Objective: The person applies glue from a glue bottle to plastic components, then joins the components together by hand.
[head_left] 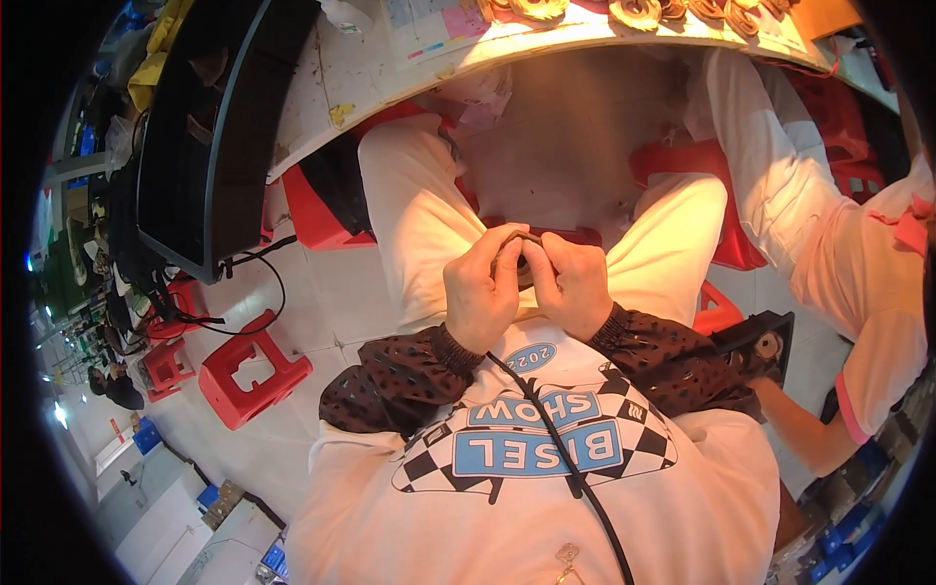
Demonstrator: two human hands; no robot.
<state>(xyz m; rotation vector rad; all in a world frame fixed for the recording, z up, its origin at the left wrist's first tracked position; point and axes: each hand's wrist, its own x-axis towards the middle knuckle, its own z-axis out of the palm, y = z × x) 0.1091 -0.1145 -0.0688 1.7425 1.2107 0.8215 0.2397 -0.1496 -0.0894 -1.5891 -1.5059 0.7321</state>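
Note:
Both my hands are held together in front of my belly, above my lap. My left hand (pixel 484 292) is closed with its fingers curled round a small brown rounded piece (pixel 526 270). From the other side, my right hand (pixel 568 291) grips the same piece, the two thumbs pressing side by side on it. A dark curved edge of the piece shows between the fingertips. The fingers hide most of it, so I cannot tell its exact kind. Dark patterned sleeve covers reach to both wrists.
A curved white table (pixel 390 73) stands ahead, with several tan ring-shaped pieces (pixel 636 12) along its far side. A large black monitor (pixel 210 136) is at the left. Red plastic stools (pixel 255 370) stand on the floor. Another person (pixel 829 224) sits close at my right. A black cable (pixel 556 439) runs down my shirt.

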